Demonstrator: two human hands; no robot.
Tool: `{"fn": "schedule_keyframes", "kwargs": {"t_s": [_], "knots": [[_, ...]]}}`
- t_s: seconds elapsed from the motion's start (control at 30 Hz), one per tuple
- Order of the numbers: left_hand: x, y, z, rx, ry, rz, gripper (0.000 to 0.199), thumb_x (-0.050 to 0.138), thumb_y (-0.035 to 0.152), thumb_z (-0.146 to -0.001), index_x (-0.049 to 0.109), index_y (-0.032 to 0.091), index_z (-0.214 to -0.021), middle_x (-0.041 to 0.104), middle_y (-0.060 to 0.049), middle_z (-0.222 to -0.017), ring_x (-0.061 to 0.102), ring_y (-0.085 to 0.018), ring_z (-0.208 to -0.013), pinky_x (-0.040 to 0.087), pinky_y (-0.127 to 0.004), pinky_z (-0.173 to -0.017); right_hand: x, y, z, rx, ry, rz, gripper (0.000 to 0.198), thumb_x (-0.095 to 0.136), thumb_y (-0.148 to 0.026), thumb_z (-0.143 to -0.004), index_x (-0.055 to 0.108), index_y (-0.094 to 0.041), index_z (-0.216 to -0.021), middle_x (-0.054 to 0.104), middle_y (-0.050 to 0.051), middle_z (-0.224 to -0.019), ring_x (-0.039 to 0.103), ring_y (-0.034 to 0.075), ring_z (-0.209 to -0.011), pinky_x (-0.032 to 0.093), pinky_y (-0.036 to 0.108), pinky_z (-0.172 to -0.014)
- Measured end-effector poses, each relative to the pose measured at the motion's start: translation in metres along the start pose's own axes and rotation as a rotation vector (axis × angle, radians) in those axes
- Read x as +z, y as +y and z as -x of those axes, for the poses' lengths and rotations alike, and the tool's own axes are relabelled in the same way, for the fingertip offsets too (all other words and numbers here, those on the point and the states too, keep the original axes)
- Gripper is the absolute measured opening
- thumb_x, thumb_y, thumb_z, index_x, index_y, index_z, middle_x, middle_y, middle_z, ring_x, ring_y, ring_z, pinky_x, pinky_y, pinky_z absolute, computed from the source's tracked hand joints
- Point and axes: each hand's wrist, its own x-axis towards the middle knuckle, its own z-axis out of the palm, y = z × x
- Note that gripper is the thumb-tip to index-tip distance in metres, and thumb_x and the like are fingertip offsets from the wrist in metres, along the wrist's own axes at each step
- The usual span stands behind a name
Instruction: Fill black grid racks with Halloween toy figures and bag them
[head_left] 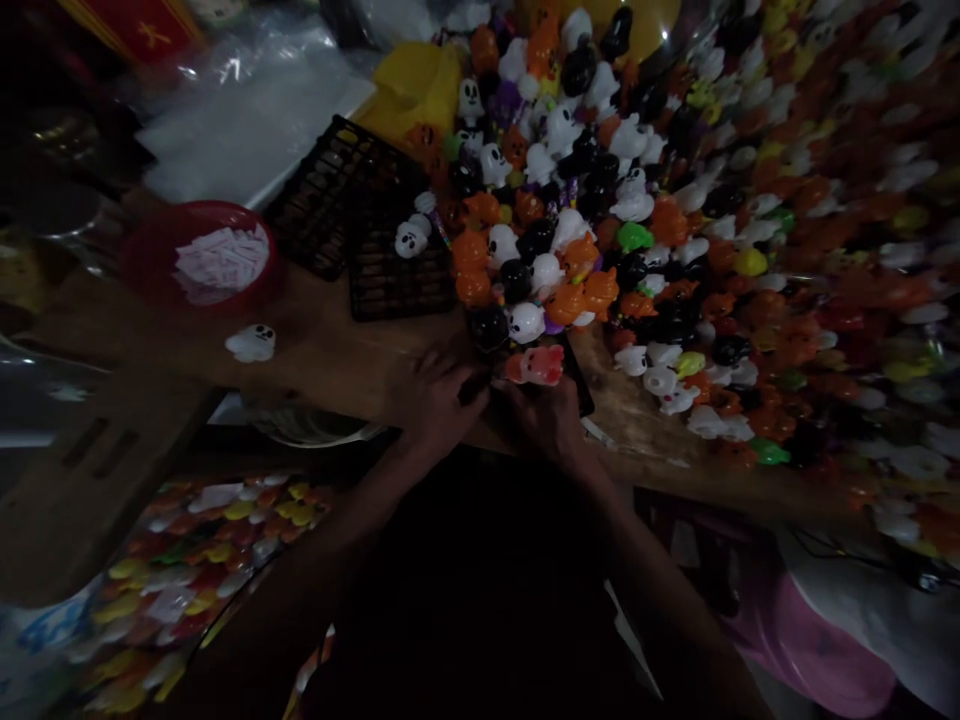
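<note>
At the near edge of the wooden table, my right hand is closed around a small pinkish-red plastic figure, which points up and to the left. Just left of it is my left hand, its thumb reaching toward the figure and its other fingers spread over the tabletop. I see nothing held in the left hand. Directly beyond both hands lie a white ghost figure and a black figure, at the front of a large heap of small figures. The scene is dark, so fingertip detail is hard to make out.
Black slotted trays lie left of the heap, with a skull figure on one. A red bowl of white paper slips and a lone ghost figure are farther left. More figures spread across the right.
</note>
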Motion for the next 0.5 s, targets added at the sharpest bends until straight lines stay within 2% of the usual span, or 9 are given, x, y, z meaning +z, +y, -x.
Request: {"fn": "schedule_keyframes", "kwargs": {"t_s": [0.17, 0.33, 0.5], "knots": [[0.002, 0.002, 0.000, -0.017, -0.006, -0.003, 0.011, 0.069, 0.027, -0.088, 0.077, 0.022, -0.095, 0.076, -0.006, -0.095, 0.065, -0.031, -0.104, 0.047, -0.048, -0.095, 0.000, 0.006, -0.001, -0.058, -0.008, 0.007, 0.020, 0.064, -0.035, -0.088, 0.069, -0.019, -0.078, 0.075, 0.009, -0.086, 0.070, 0.024, -0.086, 0.054, 0.034, -0.083], [0.001, 0.006, 0.000, -0.011, -0.013, 0.007, 0.006, 0.071, 0.025, -0.088, 0.076, 0.023, -0.090, 0.075, -0.005, -0.089, 0.066, -0.030, -0.100, 0.046, -0.049, -0.095, -0.003, 0.008, -0.001, -0.045, -0.035, -0.065, 0.029, 0.060, -0.046, -0.092, 0.068, -0.019, -0.082, 0.073, 0.008, -0.083, 0.067, 0.021, -0.078, 0.054, 0.034, -0.076], [0.001, 0.006, 0.000, -0.001, -0.017, 0.029, 0.006, 0.070, 0.023, -0.089, 0.076, 0.023, -0.091, 0.075, -0.005, -0.089, 0.065, -0.029, -0.099, 0.046, -0.048, -0.095, -0.005, 0.012, 0.000, -0.042, -0.101, -0.030, 0.030, 0.056, -0.047, -0.095, 0.069, -0.020, -0.089, 0.073, 0.008, -0.088, 0.068, 0.021, -0.083, 0.055, 0.033, -0.077]]}}
